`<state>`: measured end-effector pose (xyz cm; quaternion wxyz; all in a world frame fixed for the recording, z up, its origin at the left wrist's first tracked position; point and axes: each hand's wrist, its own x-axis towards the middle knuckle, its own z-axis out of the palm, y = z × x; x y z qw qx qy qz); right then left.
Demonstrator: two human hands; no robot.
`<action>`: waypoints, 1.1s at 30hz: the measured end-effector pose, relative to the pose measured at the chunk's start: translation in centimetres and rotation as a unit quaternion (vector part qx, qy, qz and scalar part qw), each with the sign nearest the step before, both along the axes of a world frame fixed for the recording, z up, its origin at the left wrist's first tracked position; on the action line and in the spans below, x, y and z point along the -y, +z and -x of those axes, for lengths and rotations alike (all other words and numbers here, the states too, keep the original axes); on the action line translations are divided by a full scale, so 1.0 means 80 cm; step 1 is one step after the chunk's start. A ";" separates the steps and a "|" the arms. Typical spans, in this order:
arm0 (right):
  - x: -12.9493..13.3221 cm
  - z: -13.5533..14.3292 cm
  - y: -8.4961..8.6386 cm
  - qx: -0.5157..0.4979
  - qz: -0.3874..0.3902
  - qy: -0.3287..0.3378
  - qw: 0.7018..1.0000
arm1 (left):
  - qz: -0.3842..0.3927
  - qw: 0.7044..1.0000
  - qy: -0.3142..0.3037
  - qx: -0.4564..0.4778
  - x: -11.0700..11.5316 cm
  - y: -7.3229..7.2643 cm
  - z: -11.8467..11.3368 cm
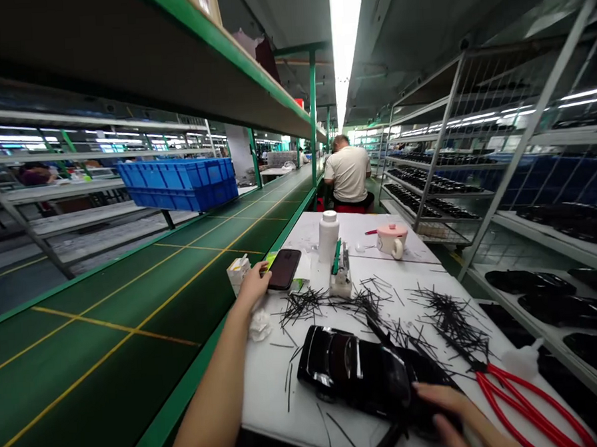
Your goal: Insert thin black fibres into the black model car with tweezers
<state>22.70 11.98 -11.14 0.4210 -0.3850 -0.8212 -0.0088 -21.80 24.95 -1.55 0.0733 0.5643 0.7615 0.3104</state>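
My left hand [254, 286] reaches to the far left of the white table, its fingers closed at the left edge of a dark smartphone [284, 269]. In front of me is a glossy black model car [356, 367] with a door swung out. My right hand [456, 412], slightly blurred, has its fingers and thumb around the car's right end. Thin black strips [303, 306] are scattered beyond and beside the car. Red-handled pliers [518, 399] lie to the right, their jaws toward the strips.
A white bottle [329, 238], a pink lidded mug [392, 238] and a small white box [238, 272] stand on the table [267, 398]. A green conveyor belt [181, 276] runs along the left. Racks [547, 297] of black car bodies line the right. A person [348, 174] sits ahead, back turned.
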 end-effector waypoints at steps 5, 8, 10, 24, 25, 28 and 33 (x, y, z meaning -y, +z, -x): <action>-0.042 -0.046 0.046 0.074 0.209 -0.066 0.973 | -0.002 1.000 -0.015 -0.017 -0.001 -0.008 -0.006; -0.069 -0.042 0.046 0.076 0.295 -0.075 0.949 | -0.006 0.999 -0.013 -0.033 0.001 -0.009 -0.017; -0.077 -0.038 0.035 0.062 0.329 -0.076 0.939 | -0.008 0.999 -0.008 -0.039 0.002 -0.009 -0.022; -0.065 -0.047 0.018 -0.011 0.385 -0.098 0.918 | -0.009 0.998 -0.008 -0.054 0.003 -0.003 -0.026; -0.065 -0.047 0.018 -0.016 0.380 -0.104 0.919 | -0.012 0.998 -0.006 -0.053 0.003 -0.003 -0.026; -0.066 -0.048 0.017 -0.026 0.364 -0.115 0.924 | -0.022 0.998 -0.008 -0.053 0.004 0.001 -0.031; -0.067 -0.046 0.023 -0.019 0.334 -0.097 0.937 | -0.056 0.996 -0.048 -0.054 0.016 0.018 -0.050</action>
